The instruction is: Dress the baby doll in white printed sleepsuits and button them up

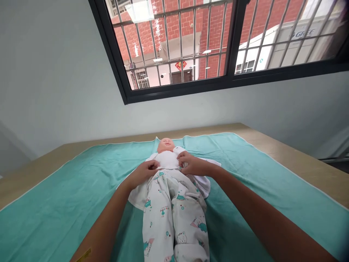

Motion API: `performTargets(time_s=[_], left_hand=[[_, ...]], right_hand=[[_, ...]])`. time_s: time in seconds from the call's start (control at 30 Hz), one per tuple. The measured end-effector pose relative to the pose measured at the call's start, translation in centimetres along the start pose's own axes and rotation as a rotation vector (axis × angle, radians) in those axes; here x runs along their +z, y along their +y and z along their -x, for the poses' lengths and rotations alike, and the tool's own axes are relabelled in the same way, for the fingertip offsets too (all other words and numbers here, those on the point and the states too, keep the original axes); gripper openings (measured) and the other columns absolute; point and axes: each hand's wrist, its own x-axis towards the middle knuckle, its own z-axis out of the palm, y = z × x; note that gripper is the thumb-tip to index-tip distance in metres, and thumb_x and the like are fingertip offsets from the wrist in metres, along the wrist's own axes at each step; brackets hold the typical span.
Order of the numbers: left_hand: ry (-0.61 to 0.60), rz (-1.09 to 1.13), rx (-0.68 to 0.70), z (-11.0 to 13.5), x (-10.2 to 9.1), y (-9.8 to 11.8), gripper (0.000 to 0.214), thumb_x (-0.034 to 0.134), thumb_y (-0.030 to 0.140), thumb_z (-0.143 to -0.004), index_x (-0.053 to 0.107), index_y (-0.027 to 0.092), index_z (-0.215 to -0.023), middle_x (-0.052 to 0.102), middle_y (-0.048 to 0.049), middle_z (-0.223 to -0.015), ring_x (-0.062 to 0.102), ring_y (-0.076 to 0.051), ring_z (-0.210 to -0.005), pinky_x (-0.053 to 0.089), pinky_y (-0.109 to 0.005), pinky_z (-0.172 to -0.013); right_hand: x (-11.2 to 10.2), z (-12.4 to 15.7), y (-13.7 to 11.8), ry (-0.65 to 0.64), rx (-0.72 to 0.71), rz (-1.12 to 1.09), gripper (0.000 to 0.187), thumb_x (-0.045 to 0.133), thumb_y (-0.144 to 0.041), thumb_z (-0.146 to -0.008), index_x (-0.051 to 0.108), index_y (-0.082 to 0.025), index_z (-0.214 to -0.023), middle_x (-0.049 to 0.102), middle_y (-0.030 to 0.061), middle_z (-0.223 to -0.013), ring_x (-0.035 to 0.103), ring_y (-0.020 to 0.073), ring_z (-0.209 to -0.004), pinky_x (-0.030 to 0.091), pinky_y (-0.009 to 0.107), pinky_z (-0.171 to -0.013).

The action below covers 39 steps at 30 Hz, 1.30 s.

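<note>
A baby doll (pixel 166 145) lies on its back on a teal blanket (pixel 81 189), head towards the window. It wears a white top and white printed trousers (pixel 174 214). My left hand (pixel 144 171) pinches the trousers' waistband at the doll's left-of-frame side, fingers curled shut. My right hand (pixel 191 164) grips the waistband at the other side, fingers bent and closed on the cloth. A white cloth (pixel 203 183) spreads out under the doll's body.
The blanket covers a wooden table (pixel 286 153) set against a pale wall. A barred, black-framed window (pixel 229 47) sits above, with a brick building outside. Bare wood shows along the table's far and right edges.
</note>
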Motion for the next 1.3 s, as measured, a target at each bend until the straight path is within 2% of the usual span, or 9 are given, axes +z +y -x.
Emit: performTargets(time_s=[0.1,0.2,0.33,0.43,0.53,0.6,0.93,1.1,1.3], left_hand=[[0.133,-0.038,0.140,-0.4,0.6,-0.6,0.022,0.062,0.036,-0.078,0.052,0.019,-0.071,0.057,-0.0047,-0.109,0.052,-0.018,-0.090,0.040,-0.028,-0.076],[0.234,-0.078,0.208,-1.0,1.5,-1.0,0.019,0.059,0.029,-0.079,0.047,0.020,-0.068,0.055,-0.0070,-0.127,0.049,-0.022,-0.115,0.037,-0.032,-0.094],[0.350,-0.155,0.149,-1.4,2.4,-1.1,0.018,0.053,0.027,-0.081,0.044,0.021,-0.067,0.067,-0.0020,-0.098,0.056,-0.017,-0.085,0.040,-0.029,-0.078],[0.499,-0.175,0.024,-1.9,2.8,-1.2,0.022,0.054,0.033,-0.080,0.042,0.021,-0.065,0.054,0.0049,-0.065,0.044,-0.013,-0.062,0.034,-0.025,-0.062],[0.601,-0.096,-0.071,-2.5,3.1,-1.6,0.031,0.058,0.038,-0.078,0.037,0.021,-0.062,0.039,0.0074,-0.055,0.037,-0.012,-0.058,0.030,-0.024,-0.057],[0.587,-0.049,-0.076,-2.8,3.1,-1.9,0.032,0.059,0.040,-0.077,0.037,0.021,-0.062,0.038,0.0075,-0.057,0.037,-0.011,-0.059,0.030,-0.024,-0.057],[-0.018,0.221,-0.050,0.1,-0.7,-1.7,0.031,0.065,0.044,-0.074,0.048,0.018,-0.070,0.042,0.0048,-0.067,0.035,-0.011,-0.063,0.026,-0.024,-0.059],[0.042,0.360,-0.073,0.6,-0.3,-1.8,0.038,0.068,0.044,-0.072,0.040,0.019,-0.066,0.038,0.0055,-0.065,0.033,-0.010,-0.062,0.025,-0.024,-0.059],[0.069,0.281,-0.024,0.3,0.2,-2.4,0.040,0.064,0.046,-0.075,0.037,0.019,-0.066,0.036,0.0054,-0.066,0.031,-0.010,-0.063,0.024,-0.024,-0.059]], right_hand=[[0.0,0.2,-0.1,0.020,-0.066,0.057,0.009,0.064,-0.024,-0.070,0.058,-0.019,-0.070,0.041,0.0086,-0.143,0.043,0.0274,-0.127,0.038,0.036,-0.098],[0.6,0.2,0.0,0.103,-0.126,0.152,0.009,0.060,-0.022,-0.073,0.053,-0.019,-0.067,0.050,0.0076,-0.139,0.051,0.0264,-0.119,0.041,0.035,-0.090],[1.7,-0.1,0.4,0.299,-0.094,0.254,0.006,0.051,-0.015,-0.073,0.053,-0.021,-0.075,0.067,0.0040,-0.099,0.058,0.0175,-0.081,0.038,0.027,-0.070],[2.8,-0.8,1.4,0.456,0.034,0.255,0.007,0.048,-0.017,-0.075,0.052,-0.021,-0.079,0.059,-0.0007,-0.071,0.051,0.0151,-0.065,0.031,0.025,-0.060],[3.8,-1.6,2.6,0.535,0.120,0.179,0.005,0.049,-0.020,-0.077,0.050,-0.021,-0.081,0.054,-0.0022,-0.066,0.048,0.0147,-0.062,0.029,0.025,-0.059],[4.1,-1.9,3.2,0.549,0.125,0.080,0.005,0.050,-0.024,-0.078,0.051,-0.020,-0.081,0.055,-0.0020,-0.070,0.049,0.0147,-0.065,0.031,0.025,-0.061],[3.6,0.2,4.1,0.272,0.083,-0.319,0.040,0.046,-0.051,-0.089,0.044,-0.018,-0.066,0.046,-0.0027,-0.066,0.039,0.0116,-0.064,0.032,0.024,-0.058],[3.4,0.2,5.7,0.102,0.176,-0.470,0.043,0.057,-0.054,-0.081,0.044,-0.018,-0.062,0.040,-0.0046,-0.057,0.033,0.0082,-0.053,0.027,0.023,-0.047],[1.7,1.1,5.2,-0.178,0.183,-0.620,0.025,0.074,-0.036,-0.069,0.064,-0.014,-0.072,0.057,-0.0019,-0.061,0.050,0.0096,-0.054,0.043,0.023,-0.051]])
